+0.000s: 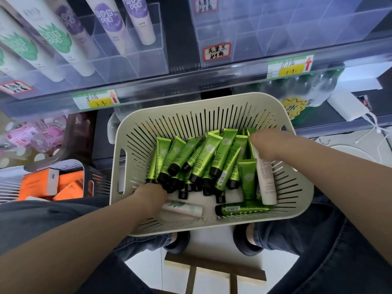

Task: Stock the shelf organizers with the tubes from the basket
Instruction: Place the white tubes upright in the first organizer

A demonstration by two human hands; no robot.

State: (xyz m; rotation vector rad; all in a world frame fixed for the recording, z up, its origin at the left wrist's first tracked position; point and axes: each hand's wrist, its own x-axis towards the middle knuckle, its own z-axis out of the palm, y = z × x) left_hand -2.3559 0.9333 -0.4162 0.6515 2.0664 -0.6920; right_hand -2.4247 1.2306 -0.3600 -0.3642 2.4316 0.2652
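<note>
A cream slotted basket point(212, 107) rests on my lap and holds several green tubes point(222, 149) with black caps. Two white tubes also lie in it, one near the front point(186, 209) and one at the right point(266, 181). My left hand point(149, 197) reaches in at the front left and touches the black caps; its fingers are hidden. My right hand point(265, 143) curls down over the top end of the right white tube. Above, a clear shelf organizer point(135, 56) holds white tubes with green and purple labels. Another clear organizer point(297, 28) at the right has bare compartments.
A grey basket point(93, 172) of orange boxes sits at my left. Pink packs point(42, 136) lie on the lower shelf. A white power bank point(347, 105) with a cable lies at the right. Price tags point(95, 100) line the shelf edge. A wooden stool point(214, 270) stands below.
</note>
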